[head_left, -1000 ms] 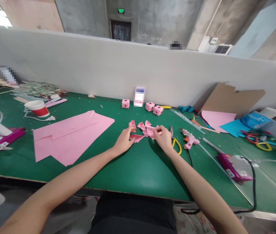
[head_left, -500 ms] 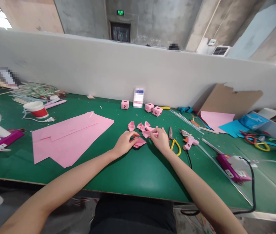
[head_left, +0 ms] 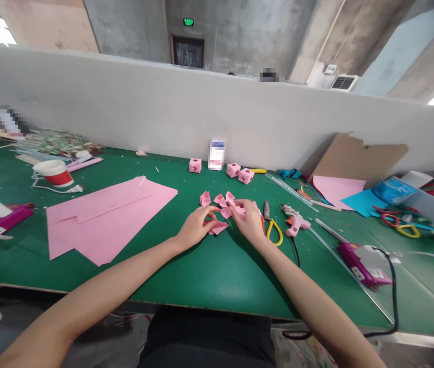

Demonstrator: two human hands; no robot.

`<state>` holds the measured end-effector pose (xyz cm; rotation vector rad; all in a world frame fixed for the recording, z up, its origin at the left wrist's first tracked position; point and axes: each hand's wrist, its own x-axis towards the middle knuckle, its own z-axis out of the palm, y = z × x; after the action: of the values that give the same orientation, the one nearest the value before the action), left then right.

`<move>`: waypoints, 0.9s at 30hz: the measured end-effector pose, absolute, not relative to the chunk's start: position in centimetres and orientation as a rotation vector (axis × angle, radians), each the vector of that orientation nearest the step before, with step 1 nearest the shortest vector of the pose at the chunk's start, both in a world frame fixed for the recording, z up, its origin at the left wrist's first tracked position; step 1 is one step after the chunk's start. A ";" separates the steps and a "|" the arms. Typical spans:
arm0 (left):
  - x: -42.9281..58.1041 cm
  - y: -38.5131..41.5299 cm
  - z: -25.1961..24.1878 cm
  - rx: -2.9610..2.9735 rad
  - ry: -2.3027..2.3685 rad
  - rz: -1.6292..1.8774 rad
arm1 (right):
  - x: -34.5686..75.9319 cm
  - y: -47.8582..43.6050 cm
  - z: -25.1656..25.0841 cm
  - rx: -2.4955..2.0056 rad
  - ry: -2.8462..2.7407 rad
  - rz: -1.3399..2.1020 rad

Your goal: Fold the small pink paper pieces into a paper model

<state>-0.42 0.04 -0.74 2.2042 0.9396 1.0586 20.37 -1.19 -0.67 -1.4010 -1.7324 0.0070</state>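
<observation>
My left hand [head_left: 197,227] is curled over a folded pink paper piece [head_left: 219,228], which pokes out from beneath the thumb; the lower fingers are partly hidden. There is something red at its index fingertip. Just to the right, my right hand [head_left: 248,221] has its fingertips closed on another folded pink paper piece [head_left: 237,208]. Small folded pink pieces, one of them a curled petal-like piece [head_left: 205,199], lie scattered beyond both hands. Yellow-handled scissors [head_left: 275,232] rest close to my right hand, partly behind it.
Behind the pieces stand pink paper cubes with cut-out holes [head_left: 195,165]. Large pink sheets [head_left: 105,220] lie at left, near a paper cup [head_left: 53,173]. To the right are a pink glue gun [head_left: 296,222], clear rods, a purple power strip [head_left: 363,266] and cardboard [head_left: 358,158].
My right hand has shifted slightly left and its fingers have drawn in among the pink pieces. My left hand stays nearly in place. The whole view has shifted a little.
</observation>
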 end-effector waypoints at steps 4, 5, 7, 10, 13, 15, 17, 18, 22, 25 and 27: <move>-0.5 0.3 -0.8 2.185 0.970 1.068 | 18.9 -2.5 0.0 -1.193 -1.984 0.110; -0.6 0.3 -0.8 2.182 0.974 1.070 | 18.6 -2.7 0.0 -1.151 -2.048 0.138; -0.6 0.4 -0.8 2.176 0.984 1.068 | 18.3 -2.9 -0.3 -1.124 -2.116 0.170; -0.6 0.2 -0.6 2.160 0.990 1.055 | 18.4 -2.5 -1.0 -1.142 -2.114 0.195; -0.5 0.1 -0.6 2.130 0.966 1.051 | 18.9 -2.0 -1.3 -1.169 -2.076 0.194; -0.6 0.1 -0.6 2.132 0.961 1.063 | 19.2 -1.8 -1.2 -1.183 -2.062 0.197; -0.7 0.3 -0.7 2.153 0.985 1.100 | 19.5 -1.7 -1.2 -1.196 -2.049 0.211; -0.7 0.4 -0.7 2.165 1.009 1.123 | 19.6 -1.6 -1.2 -1.201 -2.038 0.218; -0.8 0.8 -0.8 2.152 1.107 1.194 | 19.8 -1.5 -1.1 -1.237 -1.961 0.262; -0.7 0.8 -0.9 2.054 1.109 1.305 | 19.7 -1.7 -1.0 -1.292 -1.880 0.283; -0.6 0.6 -0.8 2.016 1.072 1.338 | 19.3 -2.1 -0.8 -1.317 -1.828 0.236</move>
<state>-0.58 0.60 -0.80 2.0157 1.0717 1.3384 19.33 -2.11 -0.81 -1.3165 -1.8279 0.2360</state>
